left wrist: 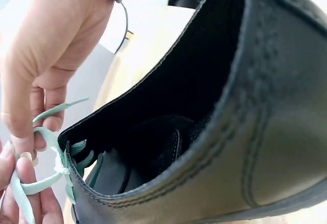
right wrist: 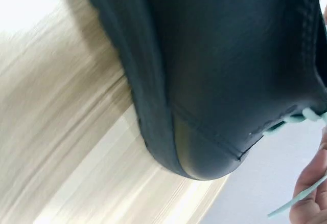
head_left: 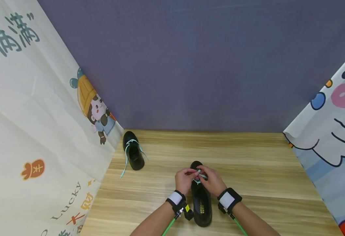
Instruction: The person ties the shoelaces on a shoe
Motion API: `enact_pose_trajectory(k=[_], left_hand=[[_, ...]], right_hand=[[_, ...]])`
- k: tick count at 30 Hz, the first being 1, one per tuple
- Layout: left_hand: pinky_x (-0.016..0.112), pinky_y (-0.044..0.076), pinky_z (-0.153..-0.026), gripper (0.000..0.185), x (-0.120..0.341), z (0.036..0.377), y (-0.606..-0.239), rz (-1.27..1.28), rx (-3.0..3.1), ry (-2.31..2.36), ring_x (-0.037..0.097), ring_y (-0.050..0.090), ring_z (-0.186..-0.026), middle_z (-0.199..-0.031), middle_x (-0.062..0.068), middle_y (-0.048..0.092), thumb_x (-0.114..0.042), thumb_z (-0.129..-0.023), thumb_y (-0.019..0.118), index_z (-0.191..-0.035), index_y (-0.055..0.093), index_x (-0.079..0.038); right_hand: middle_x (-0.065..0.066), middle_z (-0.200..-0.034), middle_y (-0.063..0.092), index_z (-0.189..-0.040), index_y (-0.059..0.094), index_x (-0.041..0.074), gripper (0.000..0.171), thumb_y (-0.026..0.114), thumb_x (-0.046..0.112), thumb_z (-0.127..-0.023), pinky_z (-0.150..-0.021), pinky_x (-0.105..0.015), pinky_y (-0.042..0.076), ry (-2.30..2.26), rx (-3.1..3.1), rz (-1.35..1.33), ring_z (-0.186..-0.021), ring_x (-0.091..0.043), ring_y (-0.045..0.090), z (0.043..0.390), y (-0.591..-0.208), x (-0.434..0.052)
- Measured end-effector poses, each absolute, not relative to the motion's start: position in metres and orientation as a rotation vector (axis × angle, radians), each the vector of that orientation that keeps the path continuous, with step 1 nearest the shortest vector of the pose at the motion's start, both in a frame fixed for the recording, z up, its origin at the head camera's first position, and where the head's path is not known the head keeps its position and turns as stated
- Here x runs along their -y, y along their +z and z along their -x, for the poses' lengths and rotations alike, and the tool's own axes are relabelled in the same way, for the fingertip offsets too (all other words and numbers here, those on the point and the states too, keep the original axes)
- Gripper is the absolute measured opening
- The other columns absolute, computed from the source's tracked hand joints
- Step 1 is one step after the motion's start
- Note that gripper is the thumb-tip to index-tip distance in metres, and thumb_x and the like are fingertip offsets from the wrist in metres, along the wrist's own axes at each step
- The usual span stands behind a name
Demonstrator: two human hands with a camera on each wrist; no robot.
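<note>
From the head we looked forward and down, well above the surface (head_left: pixel 255 167), towards the backdrop (head_left: pixel 201 65). The left wrist view set us close over the shoe (left wrist: pixel 286 111), tilted, facing its lace (left wrist: pixel 43 184) and the fingers (left wrist: pixel 18 101). The right wrist view, also tilted, brought us near its side, facing the toe (right wrist: pixel 209 160). Both wrist views shared shoe and lace with the head's.

The bare left arm (head_left: pixel 156 218) and right arm (head_left: pixel 256 219) reach forward and slant in toward each other, wrists farther apart than the fingers (left wrist: pixel 26 168). The left hand (head_left: pixel 183 181) and right hand (head_left: pixel 214 183) meet in front, fingers bent inward, thumbs pinching, tips close together.
</note>
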State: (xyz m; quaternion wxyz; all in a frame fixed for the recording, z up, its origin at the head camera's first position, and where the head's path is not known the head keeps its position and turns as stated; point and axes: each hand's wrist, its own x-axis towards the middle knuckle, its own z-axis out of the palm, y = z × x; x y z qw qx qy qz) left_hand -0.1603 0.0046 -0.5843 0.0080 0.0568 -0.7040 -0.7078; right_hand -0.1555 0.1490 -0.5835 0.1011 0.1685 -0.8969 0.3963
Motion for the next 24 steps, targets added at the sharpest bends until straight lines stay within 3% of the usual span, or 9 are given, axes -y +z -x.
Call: enact_pose_trajectory(k=[6,11,18,24], left_hand=[[0.029,0.056,-0.060,0.007,-0.0050,0.1599,-0.5825,-0.135,2.274,-2.132,0.012,0.069,-0.062,-0.074,0.007,0.074,-0.003,-0.081,0.082,-0.084,0.076,0.000],[0.028,0.057,-0.061,0.006,-0.0056,0.1591,-0.5802,-0.093,2.301,-2.117,0.011,0.069,-0.064,-0.077,0.007,0.074,-0.004,-0.082,0.081,-0.084,0.076,0.000],[0.023,0.053,-0.060,0.005,-0.0047,0.1611,-0.5788,-0.142,2.375,-2.064,0.008,0.067,-0.066,-0.077,0.001,0.073,-0.007,-0.083,0.081,-0.084,0.077,-0.004],[0.022,0.053,-0.060,0.005,-0.0020,0.1639,-0.5790,-0.102,2.417,-2.038,0.007,0.068,-0.067,-0.078,0.000,0.073,-0.007,-0.083,0.081,-0.084,0.077,-0.004]], right_hand=[[0.001,-0.087,0.064,-0.096,0.074,0.006,0.020,0.080,-0.001,-0.079,-0.065,-0.030,0.051,1.055,2.655,-0.510,-0.075,-0.011,0.058,0.1542,-0.5805,-0.1497],[-0.001,-0.085,0.051,-0.090,0.075,-0.001,0.016,0.078,-0.005,-0.075,-0.059,-0.026,0.042,1.061,2.553,-0.575,-0.070,-0.011,0.047,0.1564,-0.5816,-0.1499],[0.001,-0.088,0.060,-0.110,0.071,-0.002,0.035,0.080,-0.007,-0.077,-0.064,-0.028,0.049,1.083,2.566,-0.556,-0.075,-0.012,0.056,0.1573,-0.5844,-0.1499],[0.003,-0.084,0.069,-0.108,0.060,0.003,0.036,0.078,-0.008,-0.079,-0.065,-0.029,0.053,1.226,2.607,-0.577,-0.073,-0.010,0.063,0.1608,-0.5863,-0.1532]])
